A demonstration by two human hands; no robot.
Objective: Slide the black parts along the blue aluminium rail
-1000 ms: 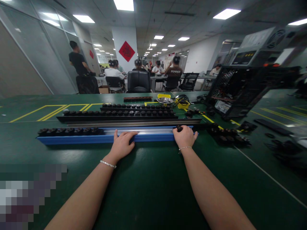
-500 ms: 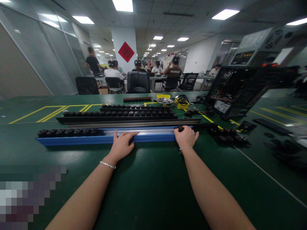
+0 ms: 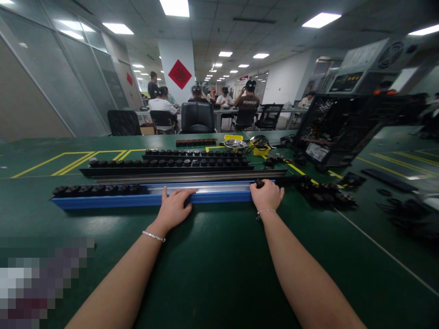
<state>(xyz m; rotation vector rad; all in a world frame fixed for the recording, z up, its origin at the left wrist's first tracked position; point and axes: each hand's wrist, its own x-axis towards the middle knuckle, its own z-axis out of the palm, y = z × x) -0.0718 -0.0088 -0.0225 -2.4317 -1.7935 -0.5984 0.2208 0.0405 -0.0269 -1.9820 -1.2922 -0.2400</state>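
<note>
A long blue rail [image 3: 219, 197] lies across the green table [image 3: 212, 265], with a row of black round parts [image 3: 99, 189] seated in its left end. My left hand [image 3: 174, 206] rests on the rail's middle, fingers curled over its near edge. My right hand [image 3: 266, 196] sits at the rail's right end, closed around a small black part [image 3: 259, 183] that shows just past the knuckles.
Behind the blue rail lie two black rails [image 3: 168, 165] full of black parts and a bare metal bar [image 3: 192, 176]. Loose black parts [image 3: 325, 194] lie to the right. A black mesh crate [image 3: 339, 128], a steel bowl [image 3: 235, 144] and yellow items stand further back. Several people sit at far desks.
My hands have hardly moved; the right hand shifted slightly at the rail's end. A standing person at the back left walked further away.
</note>
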